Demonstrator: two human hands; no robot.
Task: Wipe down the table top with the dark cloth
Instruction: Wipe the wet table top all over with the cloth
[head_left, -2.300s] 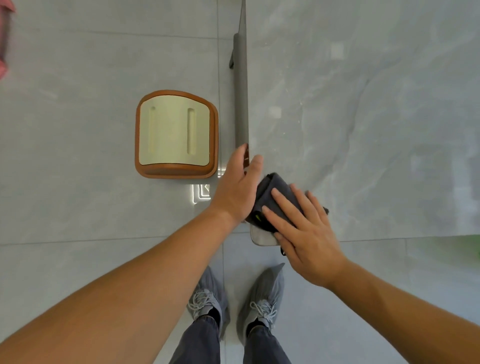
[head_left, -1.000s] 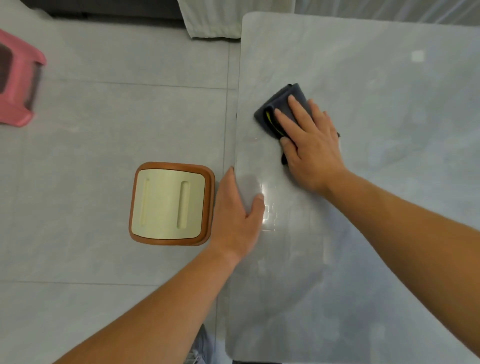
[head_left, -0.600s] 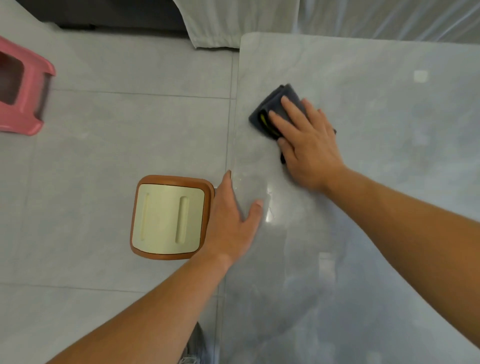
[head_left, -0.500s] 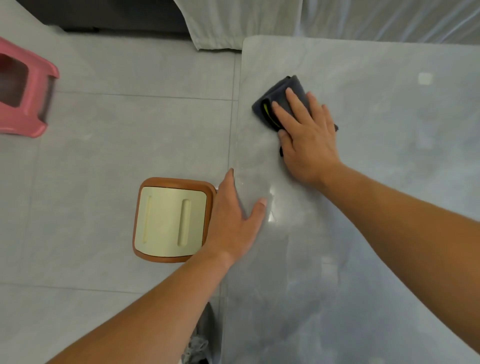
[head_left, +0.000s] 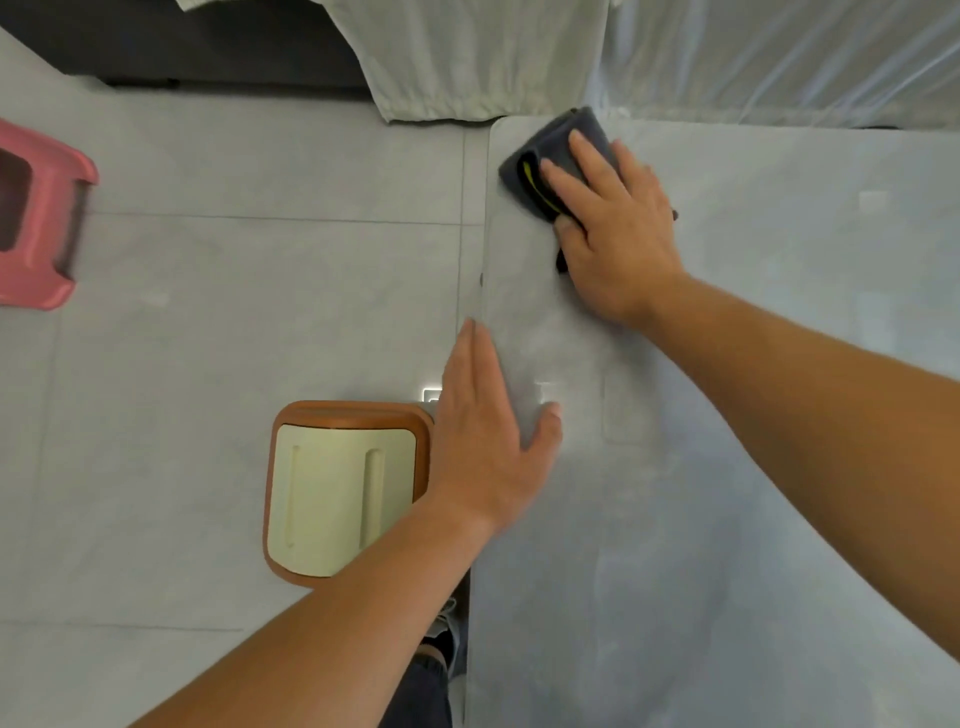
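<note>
Grey marble-look table top is seen from above, with the one dark cloth, folded, lying at its far left corner under the right hand. That hand is pressed flat on the cloth, fingers spread and extended, while the left hand rests open and empty on the table's left edge. Two stools are counted on the tiled floor: one brown-and-cream stool just beside the left hand, one pink stool well apart.

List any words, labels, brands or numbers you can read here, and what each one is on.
None can be read.
Cloth: a yellow-green strip shows at its fold, perhaps a tag, with no legible letters.
Table, brown stool, pink stool: plain, no markings visible.
</note>
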